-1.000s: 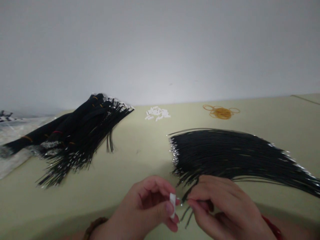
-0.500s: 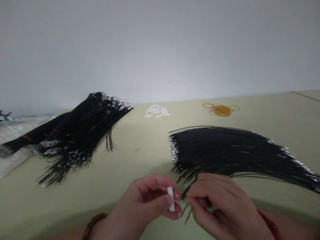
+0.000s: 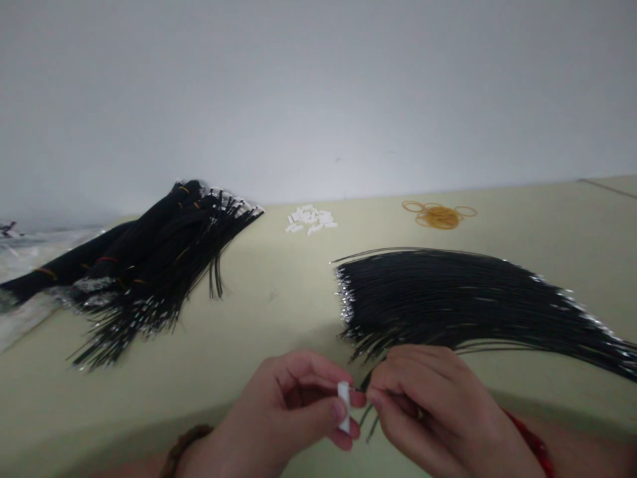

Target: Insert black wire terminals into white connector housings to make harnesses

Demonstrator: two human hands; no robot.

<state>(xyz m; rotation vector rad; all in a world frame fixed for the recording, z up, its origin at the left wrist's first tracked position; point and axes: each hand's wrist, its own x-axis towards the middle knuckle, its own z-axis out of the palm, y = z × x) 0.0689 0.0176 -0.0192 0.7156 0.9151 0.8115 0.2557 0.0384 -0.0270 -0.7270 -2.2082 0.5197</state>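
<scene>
My left hand (image 3: 283, 411) pinches a small white plastic connector housing (image 3: 344, 406) upright between thumb and fingertips. My right hand (image 3: 428, 411) pinches a few thin black wires (image 3: 371, 398) close to the housing, and their tips are partly hidden by my fingers. Those wires run out of a large fanned bundle of black wires (image 3: 448, 299) with shiny metal ends, which lies on the table just beyond my right hand. I cannot tell whether a wire tip has entered the housing.
A heap of black wire bundles (image 3: 149, 265) lies at left, partly on a clear plastic bag (image 3: 30, 265). Loose white connector housings (image 3: 309, 219) and yellow rubber bands (image 3: 439, 216) lie on the pale green table (image 3: 259, 318) near the wall.
My hands have drawn closer together, bringing the wires in my right hand up to the white housing. The whole scene has shifted slightly upward in view.
</scene>
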